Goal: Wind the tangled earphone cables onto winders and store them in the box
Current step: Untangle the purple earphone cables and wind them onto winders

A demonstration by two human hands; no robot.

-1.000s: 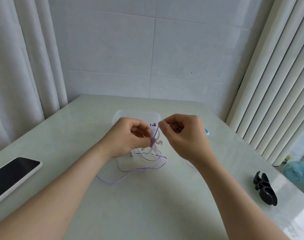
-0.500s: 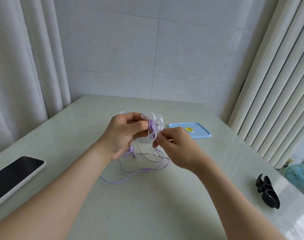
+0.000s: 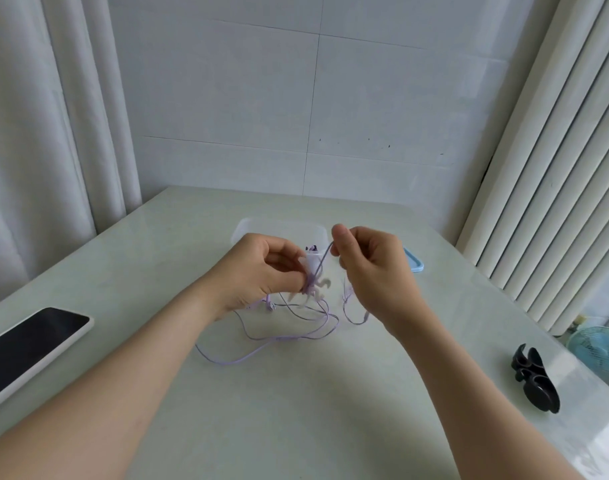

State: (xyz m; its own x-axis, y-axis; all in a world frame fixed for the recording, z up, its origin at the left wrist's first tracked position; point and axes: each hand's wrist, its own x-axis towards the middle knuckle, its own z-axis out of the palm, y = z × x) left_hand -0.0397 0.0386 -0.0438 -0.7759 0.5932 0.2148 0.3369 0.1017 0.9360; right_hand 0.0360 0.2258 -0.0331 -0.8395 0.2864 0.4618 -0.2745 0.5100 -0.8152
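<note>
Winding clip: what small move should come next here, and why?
Probably the right hand carries its pinched purple cable round the winder held in the left hand for one more turn: most of the cable lies loose on the table.

phone (image 3: 29, 348) left, box (image 3: 279, 227) behind hands

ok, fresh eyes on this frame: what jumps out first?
At the centre of the table, the left hand grips a pale winder. The right hand pinches a raised strand of the purple earphone cable, and the rest lies in loose loops on the tabletop. After that, the eye goes to a dark-screened phone at the left edge and a black plastic piece at the right edge.
</note>
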